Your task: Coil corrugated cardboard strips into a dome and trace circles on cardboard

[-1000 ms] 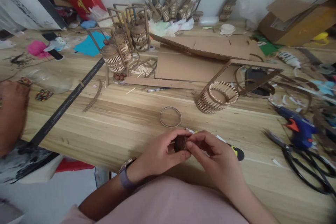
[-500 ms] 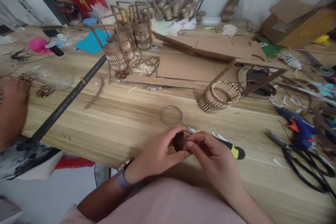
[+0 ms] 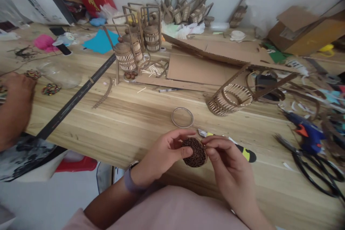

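Observation:
My left hand [image 3: 161, 154] and my right hand [image 3: 228, 160] together pinch a small round disc of coiled brown corrugated cardboard [image 3: 194, 152] just above the near edge of the wooden table [image 3: 121, 122]. The disc's flat coiled face is turned up toward me. Both hands have fingers closed on its rim. A thin cardboard ring [image 3: 182, 117] lies on the table just beyond my hands. A black and yellow utility knife [image 3: 244, 152] lies behind my right hand.
A cardboard basket [image 3: 229, 97] lies on its side at mid-right. Finished baskets [image 3: 129, 52] stand farther back, with flat cardboard sheets [image 3: 205, 64]. A blue glue gun [image 3: 307, 133] and black scissors [image 3: 312, 161] are at right. Another person's hand [image 3: 13, 104] rests at left near a black ruler [image 3: 75, 97].
The cardboard disc has been tilted so its coiled face now shows fully. The view has shifted slightly left, and my hands stay close together.

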A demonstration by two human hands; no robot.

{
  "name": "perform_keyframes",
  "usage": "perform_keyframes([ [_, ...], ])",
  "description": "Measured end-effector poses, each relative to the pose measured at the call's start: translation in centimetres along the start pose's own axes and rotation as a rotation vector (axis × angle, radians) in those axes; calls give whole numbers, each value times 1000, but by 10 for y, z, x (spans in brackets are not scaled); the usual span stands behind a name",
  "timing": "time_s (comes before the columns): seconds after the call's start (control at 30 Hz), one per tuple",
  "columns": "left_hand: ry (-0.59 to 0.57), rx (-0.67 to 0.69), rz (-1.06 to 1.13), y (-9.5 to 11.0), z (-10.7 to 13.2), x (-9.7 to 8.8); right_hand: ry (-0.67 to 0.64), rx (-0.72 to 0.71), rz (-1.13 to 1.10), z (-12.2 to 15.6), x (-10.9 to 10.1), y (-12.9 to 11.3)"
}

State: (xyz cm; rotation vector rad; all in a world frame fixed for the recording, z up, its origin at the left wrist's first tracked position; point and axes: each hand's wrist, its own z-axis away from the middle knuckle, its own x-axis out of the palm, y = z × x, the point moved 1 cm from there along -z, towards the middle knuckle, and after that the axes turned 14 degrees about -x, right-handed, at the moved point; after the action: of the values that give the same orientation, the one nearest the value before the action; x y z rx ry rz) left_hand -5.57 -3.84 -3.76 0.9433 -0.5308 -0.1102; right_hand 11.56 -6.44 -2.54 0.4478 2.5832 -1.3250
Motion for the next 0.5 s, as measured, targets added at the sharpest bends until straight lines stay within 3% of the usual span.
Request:
perform_keyframes([
  [0.1,-42,-81,208,-6,-3,-5,42,70,-121,0,2,-3],
  [0.2,-10,-123,369,-6,-4,-16,15,66,-214,-3,3,-9],
  [0.4,134,-39,511,9,-6,-48,-292,-14,-255,-16,18,-15],
  [0.5,164,-34,526,17,-9,-57,-361,-7,-307,-19,28,-14],
])
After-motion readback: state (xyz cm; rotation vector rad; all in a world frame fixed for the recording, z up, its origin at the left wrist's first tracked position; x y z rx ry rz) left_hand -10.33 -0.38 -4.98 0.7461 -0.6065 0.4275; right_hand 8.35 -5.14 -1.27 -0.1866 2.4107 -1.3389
